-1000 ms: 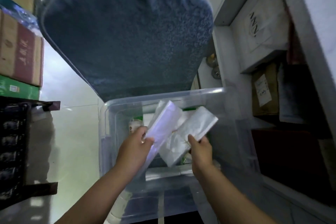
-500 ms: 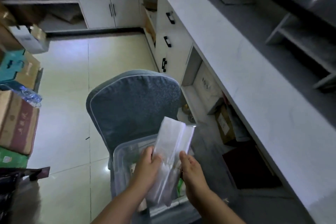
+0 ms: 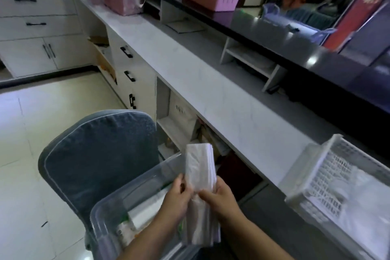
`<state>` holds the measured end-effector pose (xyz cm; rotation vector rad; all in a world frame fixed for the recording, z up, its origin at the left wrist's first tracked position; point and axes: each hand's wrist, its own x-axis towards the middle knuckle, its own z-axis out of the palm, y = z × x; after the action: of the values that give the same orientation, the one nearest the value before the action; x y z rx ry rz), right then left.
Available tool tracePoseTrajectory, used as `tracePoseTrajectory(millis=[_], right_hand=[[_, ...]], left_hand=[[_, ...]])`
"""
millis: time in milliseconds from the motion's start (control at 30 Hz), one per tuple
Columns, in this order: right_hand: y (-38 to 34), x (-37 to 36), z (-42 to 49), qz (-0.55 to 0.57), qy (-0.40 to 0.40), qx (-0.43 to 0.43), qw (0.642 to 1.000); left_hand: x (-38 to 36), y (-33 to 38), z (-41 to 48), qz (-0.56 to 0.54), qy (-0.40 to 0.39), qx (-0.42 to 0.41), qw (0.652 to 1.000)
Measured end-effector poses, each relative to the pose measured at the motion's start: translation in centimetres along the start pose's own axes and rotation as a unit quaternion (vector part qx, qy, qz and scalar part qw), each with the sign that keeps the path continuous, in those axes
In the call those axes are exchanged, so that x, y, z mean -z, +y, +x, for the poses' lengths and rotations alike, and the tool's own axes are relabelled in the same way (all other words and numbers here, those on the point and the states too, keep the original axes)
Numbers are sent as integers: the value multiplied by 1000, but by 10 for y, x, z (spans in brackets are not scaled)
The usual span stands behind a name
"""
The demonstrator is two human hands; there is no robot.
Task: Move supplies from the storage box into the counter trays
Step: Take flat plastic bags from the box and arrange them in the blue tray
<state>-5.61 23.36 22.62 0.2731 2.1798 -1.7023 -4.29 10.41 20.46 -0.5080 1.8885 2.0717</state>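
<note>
Step in hand: I judge this as the carry, with a stack of clear plastic packets point(image 3: 200, 177) up out of the storage box point(image 3: 118, 215) and not yet in a tray.
My left hand point(image 3: 178, 194): closed on the left edge of the stack, thumb across the front, the other fingers behind it.
My right hand point(image 3: 219, 195): closed on the right edge, thumb across the front; both hands meet at the stack's middle.
Stack of packets: held upright above the storage box's right end, its top reaching up past the box's far rim.
Storage box: in front of the blue chair point(image 3: 99, 160); more supplies lie inside it, something white and something green-labelled, too blurred to name.
White mesh tray point(image 3: 316, 177): on the grey counter point(image 3: 211, 91), well to the right of the storage box, white material already in it.
Next move, as I judge it: swing the stack right from the storage box, clear the tray's near wall, and lay it flat so the slippery packets do not fan out.
</note>
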Motion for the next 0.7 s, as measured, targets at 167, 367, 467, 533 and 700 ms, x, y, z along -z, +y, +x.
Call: tracePoseTrajectory(millis=[167,367,467,533,700], right_hand=[[0,53,-26,-14,-8,15,1000],[19,123,-77,-32,52,29,998],[37,168,-111,0,92,56,994],[50,204,-135,8,102,75,992],[79,305,-189,-3,139,38,990]], left_hand=[[-40,30,6,-173,-20,46,984],[-126,42,-8,-177,-37,64,981],[-187,43,-26,-181,-54,43,981],[-231,45,-44,-192,-79,31,978],[-333,42,-92,-194,-154,32,968]])
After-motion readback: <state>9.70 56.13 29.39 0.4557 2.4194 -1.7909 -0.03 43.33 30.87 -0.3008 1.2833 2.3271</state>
